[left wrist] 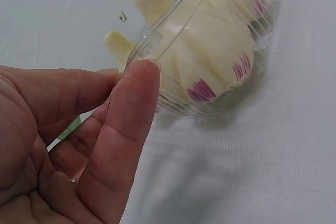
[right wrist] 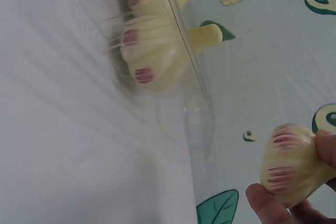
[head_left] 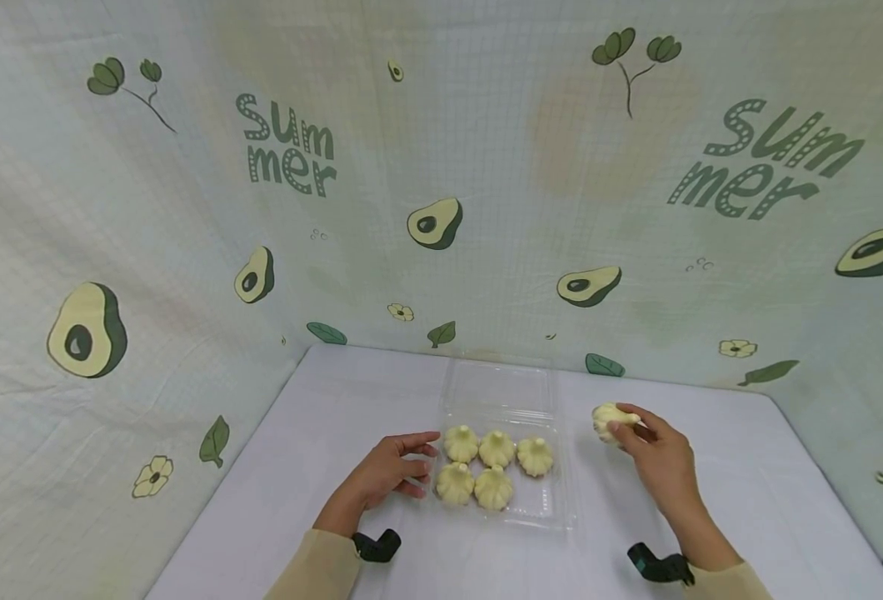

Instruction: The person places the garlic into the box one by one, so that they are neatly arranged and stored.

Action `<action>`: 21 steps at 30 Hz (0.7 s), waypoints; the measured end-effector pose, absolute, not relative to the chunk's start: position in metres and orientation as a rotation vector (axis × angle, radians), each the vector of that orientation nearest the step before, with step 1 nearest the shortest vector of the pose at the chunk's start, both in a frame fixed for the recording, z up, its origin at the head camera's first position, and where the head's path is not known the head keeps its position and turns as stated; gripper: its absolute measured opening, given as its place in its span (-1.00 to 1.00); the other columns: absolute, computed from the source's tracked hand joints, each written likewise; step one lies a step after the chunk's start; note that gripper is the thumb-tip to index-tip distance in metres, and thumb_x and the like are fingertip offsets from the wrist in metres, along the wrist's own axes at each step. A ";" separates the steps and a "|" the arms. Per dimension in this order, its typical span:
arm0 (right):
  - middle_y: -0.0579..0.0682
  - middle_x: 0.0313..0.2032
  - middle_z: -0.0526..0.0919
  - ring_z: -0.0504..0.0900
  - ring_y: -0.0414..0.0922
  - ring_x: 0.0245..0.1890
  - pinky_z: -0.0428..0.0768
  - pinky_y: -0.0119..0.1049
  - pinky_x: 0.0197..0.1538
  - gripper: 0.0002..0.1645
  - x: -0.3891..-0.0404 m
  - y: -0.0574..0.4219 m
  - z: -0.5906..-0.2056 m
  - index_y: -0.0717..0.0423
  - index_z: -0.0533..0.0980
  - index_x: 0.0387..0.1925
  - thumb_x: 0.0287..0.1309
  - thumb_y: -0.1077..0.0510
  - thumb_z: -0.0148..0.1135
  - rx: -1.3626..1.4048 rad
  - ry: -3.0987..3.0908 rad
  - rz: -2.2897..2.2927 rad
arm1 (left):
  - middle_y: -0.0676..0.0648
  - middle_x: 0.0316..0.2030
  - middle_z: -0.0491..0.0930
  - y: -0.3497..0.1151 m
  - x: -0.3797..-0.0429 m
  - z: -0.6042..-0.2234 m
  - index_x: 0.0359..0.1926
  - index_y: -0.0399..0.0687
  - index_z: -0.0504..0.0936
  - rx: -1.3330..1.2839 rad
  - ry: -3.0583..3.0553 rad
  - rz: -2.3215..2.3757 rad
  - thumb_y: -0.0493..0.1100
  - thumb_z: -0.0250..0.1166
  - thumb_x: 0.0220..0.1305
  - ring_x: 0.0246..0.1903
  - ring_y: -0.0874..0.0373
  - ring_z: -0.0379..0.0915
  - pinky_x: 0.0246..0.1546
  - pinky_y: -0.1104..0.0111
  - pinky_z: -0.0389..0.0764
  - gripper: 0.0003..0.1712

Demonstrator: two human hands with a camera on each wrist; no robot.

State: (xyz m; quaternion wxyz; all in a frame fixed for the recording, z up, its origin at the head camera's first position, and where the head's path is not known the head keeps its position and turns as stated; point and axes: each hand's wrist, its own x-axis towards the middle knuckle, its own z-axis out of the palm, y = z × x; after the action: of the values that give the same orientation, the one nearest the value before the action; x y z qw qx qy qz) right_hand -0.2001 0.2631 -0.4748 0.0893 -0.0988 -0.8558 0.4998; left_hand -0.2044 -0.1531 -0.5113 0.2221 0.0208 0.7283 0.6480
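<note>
A clear plastic clamshell box (head_left: 542, 504) stands on the table, its lid (head_left: 497, 387) folded back behind it. Several garlic bulbs (head_left: 496, 448) sit inside in two rows, stems up; the front right spot holds none. My left hand (head_left: 385, 471) is at the box's left side. In the left wrist view its thumb and a finger (left wrist: 134, 98) pinch the plastic rim. To the right of the box, my right hand (head_left: 662, 462) holds another garlic bulb (right wrist: 291, 163) above the table. That bulb has purple streaks at its base, and the fingers grip it near the stem.
The white table (head_left: 321, 408) meets a printed cloth (head_left: 501, 275) at the back and sides. Each wrist carries a black camera mount, one on the left wrist (head_left: 377, 546) and one on the right wrist (head_left: 659, 564).
</note>
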 end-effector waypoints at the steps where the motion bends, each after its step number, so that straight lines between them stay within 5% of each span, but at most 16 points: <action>1: 0.35 0.33 0.55 0.69 -0.11 0.16 0.63 -0.66 -0.20 -0.42 -0.199 0.262 -0.474 0.16 0.54 0.36 0.45 -0.02 0.35 -0.274 -2.533 1.510 | -0.21 0.22 0.57 -0.153 -0.204 -0.511 0.47 -0.03 0.53 0.058 2.012 1.789 -0.35 0.33 0.42 -0.27 0.13 0.60 -0.37 0.29 0.80 -0.38; 5: 0.39 0.29 0.56 0.59 -0.60 -0.11 0.73 -0.55 -0.14 -0.42 -0.193 0.258 -0.469 0.25 0.52 0.37 0.47 0.04 0.33 -0.175 -2.478 1.627 | -0.22 0.22 0.57 -0.152 -0.204 -0.510 0.47 -0.03 0.53 0.050 2.014 1.783 -0.36 0.33 0.42 -0.27 0.13 0.59 -0.36 0.29 0.81 -0.38; 8: 0.39 0.28 0.58 0.55 -0.67 -0.18 0.74 -0.52 -0.15 -0.42 -0.189 0.254 -0.467 0.26 0.55 0.34 0.43 0.04 0.37 -0.158 -2.482 1.650 | -0.23 0.23 0.56 -0.152 -0.205 -0.510 0.47 -0.02 0.54 0.046 2.019 1.776 -0.36 0.33 0.42 -0.27 0.13 0.59 -0.35 0.29 0.81 -0.37; 11: 0.32 0.25 0.64 0.60 -0.60 -0.15 0.71 -0.55 -0.16 -0.43 -0.185 0.250 -0.465 0.19 0.61 0.29 0.38 0.00 0.43 -0.193 -2.538 1.582 | -0.23 0.24 0.55 -0.152 -0.205 -0.509 0.47 -0.01 0.53 0.047 2.022 1.771 -0.36 0.34 0.41 -0.27 0.13 0.58 -0.35 0.29 0.81 -0.37; 17: 0.23 0.17 0.73 0.72 0.06 0.13 0.58 -0.66 -0.18 -0.48 -0.179 0.240 -0.467 0.11 0.69 0.20 0.30 -0.03 0.50 -0.186 -2.625 1.385 | -0.23 0.24 0.55 -0.152 -0.205 -0.510 0.47 0.00 0.53 0.051 2.022 1.771 -0.35 0.34 0.42 -0.27 0.13 0.59 -0.35 0.29 0.81 -0.37; 21: 0.19 0.11 0.77 0.75 -0.05 0.06 0.62 -0.63 -0.19 -0.52 -0.175 0.234 -0.469 0.09 0.73 0.14 0.26 -0.01 0.54 -0.143 -2.608 1.371 | -0.22 0.24 0.55 -0.152 -0.205 -0.511 0.47 0.01 0.53 0.047 2.024 1.771 -0.34 0.34 0.42 -0.27 0.13 0.59 -0.35 0.29 0.81 -0.37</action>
State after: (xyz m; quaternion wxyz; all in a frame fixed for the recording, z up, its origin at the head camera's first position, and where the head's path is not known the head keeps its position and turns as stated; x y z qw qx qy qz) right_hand -0.1751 0.2335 -0.4689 0.0956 -0.0482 -0.8801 0.4625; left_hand -0.2050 -0.1516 -0.5107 0.2241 0.0172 0.7334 0.6416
